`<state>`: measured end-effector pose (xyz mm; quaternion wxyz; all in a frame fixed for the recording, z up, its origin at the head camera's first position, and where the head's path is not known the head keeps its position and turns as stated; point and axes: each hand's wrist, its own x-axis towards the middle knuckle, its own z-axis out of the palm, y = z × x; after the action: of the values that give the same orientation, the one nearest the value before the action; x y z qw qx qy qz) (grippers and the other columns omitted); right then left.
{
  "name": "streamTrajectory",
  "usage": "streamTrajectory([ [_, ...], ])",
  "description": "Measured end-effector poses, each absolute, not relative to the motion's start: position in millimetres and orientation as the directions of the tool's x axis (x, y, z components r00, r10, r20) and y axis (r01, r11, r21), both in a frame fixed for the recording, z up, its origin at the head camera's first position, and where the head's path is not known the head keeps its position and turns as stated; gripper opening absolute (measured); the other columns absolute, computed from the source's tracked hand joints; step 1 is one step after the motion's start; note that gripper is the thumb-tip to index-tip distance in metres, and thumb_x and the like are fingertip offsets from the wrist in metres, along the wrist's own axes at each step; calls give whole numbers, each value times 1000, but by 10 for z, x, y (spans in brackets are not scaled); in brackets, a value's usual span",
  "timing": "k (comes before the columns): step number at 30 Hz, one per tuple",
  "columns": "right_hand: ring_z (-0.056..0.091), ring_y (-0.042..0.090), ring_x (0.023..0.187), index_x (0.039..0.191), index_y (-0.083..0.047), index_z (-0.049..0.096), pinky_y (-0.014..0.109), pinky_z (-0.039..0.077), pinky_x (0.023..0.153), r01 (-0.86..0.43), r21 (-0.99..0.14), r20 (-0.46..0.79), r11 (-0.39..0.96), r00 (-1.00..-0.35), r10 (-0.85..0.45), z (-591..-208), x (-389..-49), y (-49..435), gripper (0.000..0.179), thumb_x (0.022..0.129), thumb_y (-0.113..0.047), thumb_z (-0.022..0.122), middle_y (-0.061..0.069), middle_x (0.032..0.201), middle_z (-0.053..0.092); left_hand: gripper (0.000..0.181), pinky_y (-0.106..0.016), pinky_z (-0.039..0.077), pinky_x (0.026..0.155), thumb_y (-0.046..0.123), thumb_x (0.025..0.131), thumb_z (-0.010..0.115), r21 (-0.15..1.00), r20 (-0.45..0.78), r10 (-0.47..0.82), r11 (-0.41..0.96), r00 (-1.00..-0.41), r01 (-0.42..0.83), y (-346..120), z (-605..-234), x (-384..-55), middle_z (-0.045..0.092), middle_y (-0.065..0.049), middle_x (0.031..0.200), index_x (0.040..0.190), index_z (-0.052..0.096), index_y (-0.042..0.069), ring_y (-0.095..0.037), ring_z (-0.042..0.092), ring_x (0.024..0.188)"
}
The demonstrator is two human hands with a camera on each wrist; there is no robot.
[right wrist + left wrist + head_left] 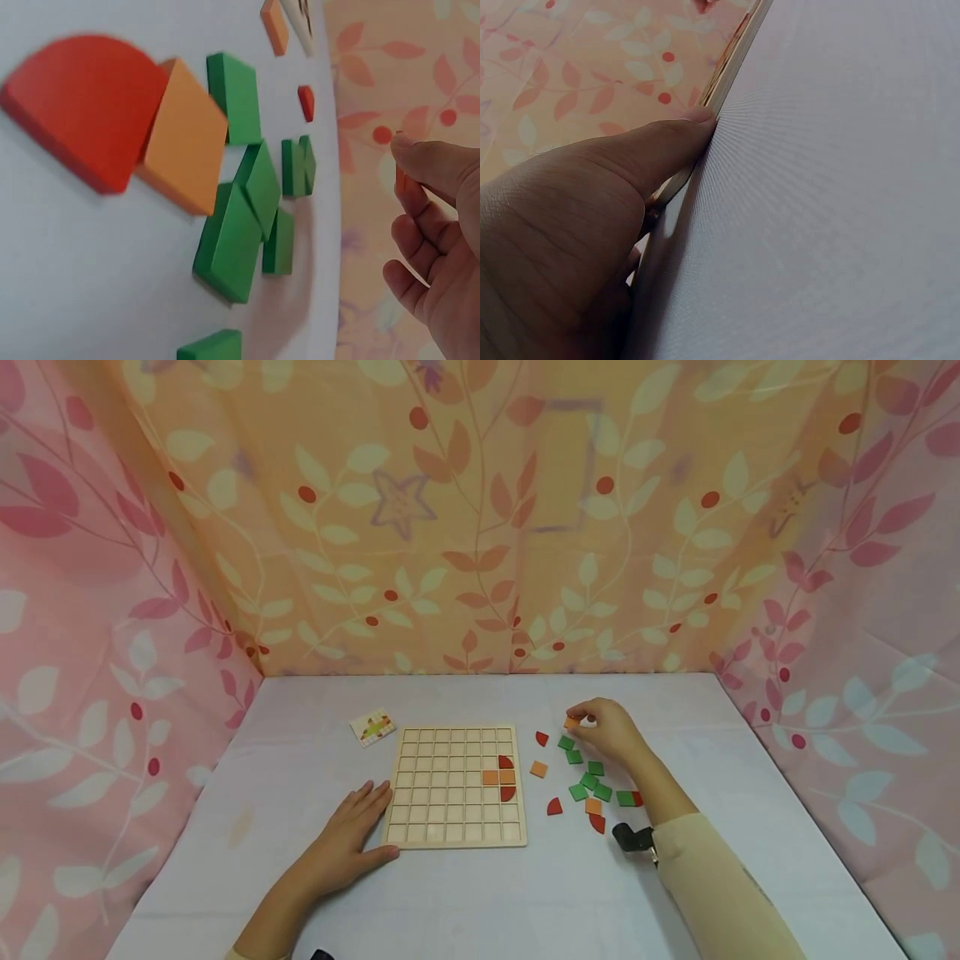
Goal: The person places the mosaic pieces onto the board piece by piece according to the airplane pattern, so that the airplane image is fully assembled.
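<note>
A wooden grid board (pixel 450 789) lies on the white table. On its right side sit two orange square tiles side by side, with a red quarter-circle tile (pixel 506 762) above and another below. My left hand (pixel 348 839) rests at the board's left edge, fingers stretched out and thumb by the lower corner; the left wrist view shows the thumb (pixel 667 146) touching the edge. Between thumb and fingertips, my right hand (pixel 611 731) pinches an orange square tile (pixel 400 176), held over the far end of the loose tiles. Several green square tiles (pixel 589 781) lie beneath and in front of it.
A small pattern card (pixel 372 727) lies beyond the board's left corner. Loose red quarter-circles (pixel 554 807) and orange squares (pixel 538 769) are scattered right of the board, some overlapping. Floral cloth (pixel 480 527) walls enclose the table's back and sides.
</note>
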<state>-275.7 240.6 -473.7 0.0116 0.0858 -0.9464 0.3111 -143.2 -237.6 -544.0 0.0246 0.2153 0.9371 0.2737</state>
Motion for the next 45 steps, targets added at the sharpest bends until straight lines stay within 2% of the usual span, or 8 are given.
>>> streamTrajectory([
  [9, 59, 32, 110, 121, -12, 76, 48, 53, 93, -227, -609, 124, 760, -974, -192, -4613, -2564, 2207, 32, 90, -20, 80, 5, 115, 71, 95, -41, 3, 130, 58, 88, 73, 519, 92, 421, 753, -902, 405, -2376, -5458, -1434, 29, -4, 169, 160, 34, 9, -33, 16, 158],
  [14, 60, 34, 111, 119, -13, 76, 50, 53, 93, -269, -636, 142, 723, -962, -232, -4581, -2454, 2064, 30, 90, -21, 81, 2, 113, 72, 95, -40, 3, 130, 57, 88, 74, 512, 121, 422, 749, -898, 421, -2373, -5461, -1433, 31, -6, 168, 159, 35, 7, -35, 18, 157],
  [25, 60, 23, 106, 114, -16, 78, 47, 56, 93, -367, -619, 187, 695, -928, -323, -4619, -2246, 1720, 29, 86, -22, 84, -7, 104, 70, 95, -36, 2, 130, 58, 88, 73, 498, 141, 432, 746, -891, 441, -2379, -5485, -1444, 31, -5, 168, 159, 36, 7, -36, 19, 157],
  [29, 59, 17, 107, 112, -18, 78, 42, 55, 94, -398, -599, 194, 695, -914, -356, -4628, -2184, 1595, 27, 87, -22, 84, -11, 103, 69, 95, -46, 6, 130, 58, 88, 73, 504, 124, 433, 747, -893, 432, -2379, -5480, -1455, 30, -5, 168, 160, 35, 7, -35, 18, 157],
  [34, 59, 14, 108, 112, -18, 79, 35, 56, 87, -437, -566, 205, 699, -896, -394, -4683, -2155, 1468, 27, 87, -21, 84, -10, 103, 70, 96, -55, 12, 127, 58, 89, 72, 508, 107, 432, 750, -895, 423, -2378, -5458, -1462, 29, -5, 168, 160, 34, 7, -36, 18, 157],
  [36, 59, 14, 107, 112, -18, 79, 34, 56, 85, -449, -553, 207, 702, -890, -407, -4716, -2152, 1428, 27, 86, -22, 85, -10, 104, 71, 95, -54, 11, 127, 58, 89, 73, 507, 114, 432, 749, -895, 426, -2378, -5454, -1457, 30, -5, 168, 160, 35, 7, -36, 18, 157],
  [41, 63, 14, 107, 109, -18, 80, 38, 55, 91, -461, -556, 196, 692, -881, -429, -4799, -2140, 1342, 26, 85, -24, 86, -10, 106, 73, 94, -43, 7, 129, 55, 88, 74, 503, 154, 435, 739, -887, 449, -2372, -5464, -1443, 33, -7, 167, 159, 36, 6, -38, 21, 156],
  [45, 62, 14, 107, 107, -17, 80, 39, 53, 93, -464, -576, 185, 673, -876, -445, -4869, -2134, 1292, 24, 84, -22, 86, -10, 104, 73, 94, -44, 7, 129, 55, 88, 75, 508, 145, 435, 738, -889, 444, -2369, -5465, -1444, 32, -7, 167, 159, 36, 6, -36, 20, 156],
])
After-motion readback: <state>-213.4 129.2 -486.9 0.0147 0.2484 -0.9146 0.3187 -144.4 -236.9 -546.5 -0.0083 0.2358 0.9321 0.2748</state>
